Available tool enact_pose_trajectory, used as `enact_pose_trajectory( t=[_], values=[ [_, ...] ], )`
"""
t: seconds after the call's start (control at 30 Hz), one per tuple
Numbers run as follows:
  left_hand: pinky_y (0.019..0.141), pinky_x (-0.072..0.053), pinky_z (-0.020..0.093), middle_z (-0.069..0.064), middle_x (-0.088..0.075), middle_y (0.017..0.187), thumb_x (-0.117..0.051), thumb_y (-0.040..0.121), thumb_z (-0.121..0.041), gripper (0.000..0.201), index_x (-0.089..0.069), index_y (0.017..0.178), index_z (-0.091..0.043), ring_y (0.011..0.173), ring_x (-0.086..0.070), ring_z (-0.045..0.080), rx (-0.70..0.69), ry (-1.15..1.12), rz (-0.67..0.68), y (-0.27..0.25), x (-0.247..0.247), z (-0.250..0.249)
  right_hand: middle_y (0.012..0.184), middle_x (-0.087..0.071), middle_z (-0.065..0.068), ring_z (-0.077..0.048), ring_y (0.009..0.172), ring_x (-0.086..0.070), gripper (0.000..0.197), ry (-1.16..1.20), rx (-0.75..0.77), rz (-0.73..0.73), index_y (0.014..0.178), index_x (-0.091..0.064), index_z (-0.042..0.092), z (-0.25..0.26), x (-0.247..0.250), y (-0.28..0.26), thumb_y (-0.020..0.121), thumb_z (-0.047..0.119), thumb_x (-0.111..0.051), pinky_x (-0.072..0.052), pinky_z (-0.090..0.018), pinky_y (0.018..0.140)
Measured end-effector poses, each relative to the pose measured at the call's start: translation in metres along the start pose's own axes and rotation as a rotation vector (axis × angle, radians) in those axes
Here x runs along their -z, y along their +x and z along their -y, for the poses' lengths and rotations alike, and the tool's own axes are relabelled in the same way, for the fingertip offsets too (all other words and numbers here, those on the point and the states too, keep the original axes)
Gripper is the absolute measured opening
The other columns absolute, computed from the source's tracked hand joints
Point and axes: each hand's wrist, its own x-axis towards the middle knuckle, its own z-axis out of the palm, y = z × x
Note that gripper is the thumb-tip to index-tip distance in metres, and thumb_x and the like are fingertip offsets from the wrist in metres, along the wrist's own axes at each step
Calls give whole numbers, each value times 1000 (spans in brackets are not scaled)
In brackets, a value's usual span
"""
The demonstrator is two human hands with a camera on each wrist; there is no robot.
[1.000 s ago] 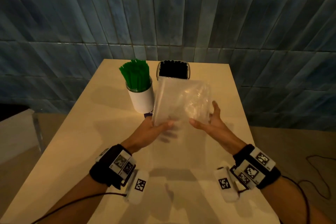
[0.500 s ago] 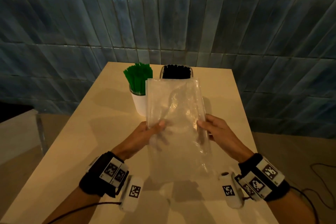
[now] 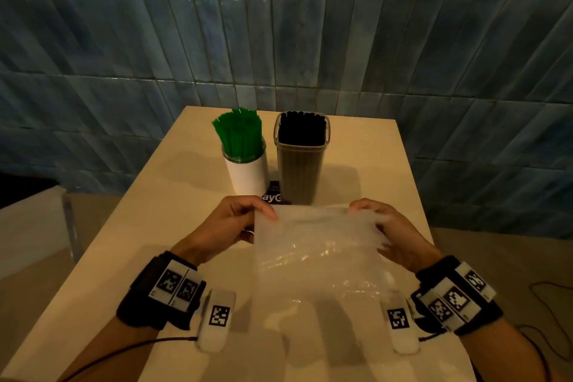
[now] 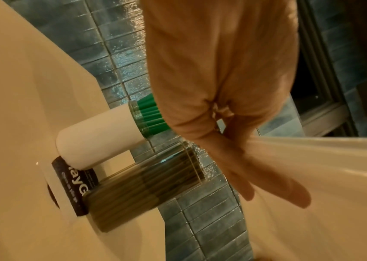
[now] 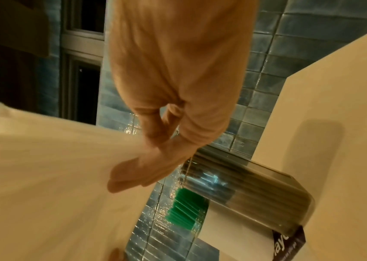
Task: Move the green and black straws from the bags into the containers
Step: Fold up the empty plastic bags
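Note:
Green straws (image 3: 238, 133) stand in a round white container (image 3: 247, 175) at the table's far middle. Black straws (image 3: 302, 130) fill a clear squarish container (image 3: 300, 175) just right of it. An empty clear plastic bag (image 3: 319, 260) hangs spread between my hands, low over the table in front of the containers. My left hand (image 3: 248, 220) pinches the bag's upper left corner; my right hand (image 3: 369, 217) grips its upper right corner. In the left wrist view the fingers (image 4: 274, 187) lie along the bag's edge (image 4: 325, 176). In the right wrist view the fingers (image 5: 137, 171) hold the bag (image 5: 50, 169).
A dark printed card (image 3: 274, 197) lies under the two containers. The cream table (image 3: 139, 226) ends close to a blue tiled wall (image 3: 310, 40). A pale surface (image 3: 28, 226) sits beyond the table's left edge, and cables (image 3: 548, 291) lie on the floor at right.
The bag was held upright in front of the containers; both hands have drawn it down and toward me, so the containers now show fully. My grip has shifted to its top corners.

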Motion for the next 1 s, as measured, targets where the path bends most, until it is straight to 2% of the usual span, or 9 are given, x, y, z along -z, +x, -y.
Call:
enact_pose_trajectory(
  t=[0.1, 0.2, 0.37, 0.47, 0.57, 0.7, 0.8, 0.87, 1.0],
  values=[
    [54, -52, 21, -8, -70, 74, -38, 93, 8, 59, -71, 57, -26, 67, -65, 9, 37, 5, 16, -2, -2, -4, 58, -62, -3, -11, 48, -60, 37, -116, 1, -57, 61, -57, 3, -1, -1, 3, 86, -18, -39, -48, -17, 43],
    [56, -52, 28, -2, -67, 83, -56, 85, -17, 21, -68, 90, -33, 68, -61, 16, 60, -222, -31, -4, -5, -3, 51, -56, 2, -10, 47, -54, 53, -219, 94, -91, 48, -57, 10, -4, -1, 5, 82, -24, -34, -43, -15, 43],
    [79, -56, 43, 4, -70, 103, -67, 66, -63, 62, -58, 112, -22, 96, -66, 24, 197, -323, 51, -14, -22, 9, 54, -56, 5, -7, 57, -52, 65, -348, 314, -110, 42, -58, 19, -6, -1, 6, 73, -31, -31, -44, -17, 58],
    [78, -55, 52, 6, -68, 107, -76, 72, -38, 55, -57, 119, -15, 96, -67, 24, 247, -168, 33, -15, -31, 17, 61, -61, 7, -5, 68, -59, 64, -403, 415, -98, 43, -58, 20, -3, -2, 7, 70, -34, -35, -47, -17, 68],
    [64, -58, 42, 10, -69, 101, -78, 70, -32, 48, -62, 111, -12, 88, -68, 26, 194, -89, 25, -13, -28, 21, 77, -68, 8, -9, 83, -64, 59, -398, 386, -106, 51, -64, 22, -1, -6, 5, 77, -26, -42, -51, -20, 74],
    [56, -55, 32, 10, -70, 94, -74, 76, -27, 35, -63, 105, -9, 78, -69, 22, 91, -32, -75, -13, -28, 17, 101, -64, -3, -22, 94, -60, 18, -39, 172, -50, 105, -59, 21, 3, -18, 2, 88, 20, -54, -51, -38, 83],
    [59, -57, 36, 8, -69, 97, -68, 80, -20, 27, -63, 106, -11, 82, -69, 20, 43, 34, -170, -9, -30, 18, 101, -66, 6, -10, 92, -65, 59, -156, 69, -27, 105, -60, 41, -6, -22, 3, 53, 60, -80, -55, -30, 75],
    [59, -58, 37, 8, -69, 95, -68, 80, -20, 28, -63, 106, -10, 82, -69, 20, 15, 47, -197, -9, -31, 16, 116, -59, 5, -13, 104, -61, 84, -338, 19, 17, 124, -44, 38, -12, -21, 5, 51, 51, -83, -55, -28, 78],
    [54, -56, 34, 7, -70, 84, -72, 78, -23, 26, -66, 99, -9, 70, -67, 19, -4, -49, -200, -12, -25, 14, 111, -65, -1, -16, 102, -64, 49, -399, -2, -6, 124, -51, 19, -4, -17, -2, 81, 4, -67, -55, -29, 83]
  ],
)
